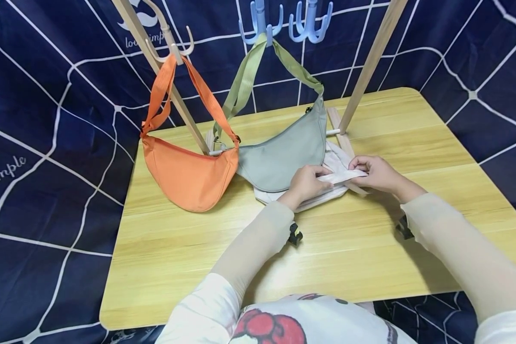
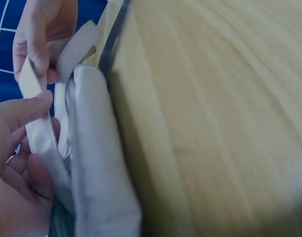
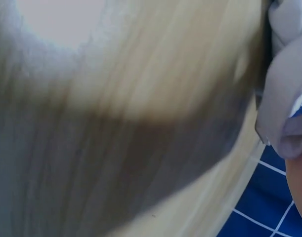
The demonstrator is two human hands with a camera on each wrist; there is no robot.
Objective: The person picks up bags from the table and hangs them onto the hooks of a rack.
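A pale, off-white bag lies on the table, partly under the hanging grey-green bag. Its strap is pinched between thumb and fingers by my left hand. Farther along, my right hand pinches the same strap. In the left wrist view the flat strap runs between both hands, beside the bag's smooth side. The right wrist view catches a loop of strap and only a sliver of my right hand.
An orange bag hangs by its strap from a beige hook at the left. The grey-green bag hangs from a blue hook; another blue hook is beside it. Wooden posts stand on the table.
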